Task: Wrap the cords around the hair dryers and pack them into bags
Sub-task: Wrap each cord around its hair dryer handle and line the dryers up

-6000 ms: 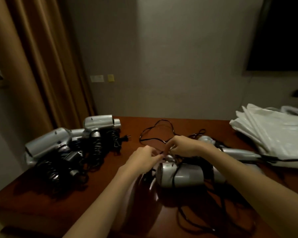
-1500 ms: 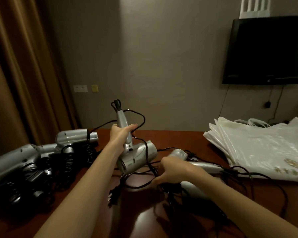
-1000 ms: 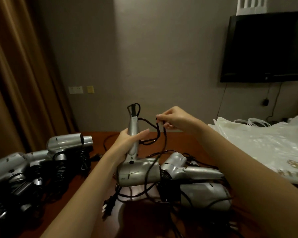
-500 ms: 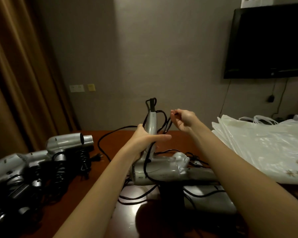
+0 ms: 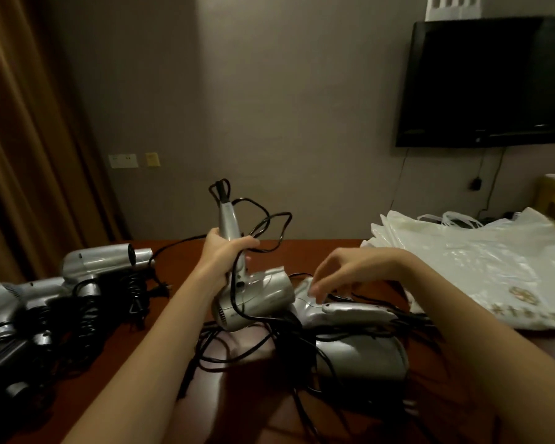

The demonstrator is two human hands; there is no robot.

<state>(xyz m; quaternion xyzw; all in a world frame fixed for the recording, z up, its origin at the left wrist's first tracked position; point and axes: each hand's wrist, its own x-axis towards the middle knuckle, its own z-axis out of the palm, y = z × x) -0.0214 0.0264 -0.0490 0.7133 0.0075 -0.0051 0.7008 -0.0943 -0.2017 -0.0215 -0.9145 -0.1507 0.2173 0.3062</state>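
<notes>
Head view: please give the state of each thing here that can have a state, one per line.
left hand: grips the held dryer's handle
right hand: fingers loosely curled above the dryers, holds nothing
held dryer: raised, handle up, cord loose
dryers on table: lying down, cords tangled
dryers at left: cords wrapped
bags: stacked flat
television: screen dark

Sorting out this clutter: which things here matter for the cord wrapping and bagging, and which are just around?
Job: held dryer in left hand; its cord; right hand; tangled dryers; wrapped dryers; bags.
Around: TV; curtain; wall sockets.
</notes>
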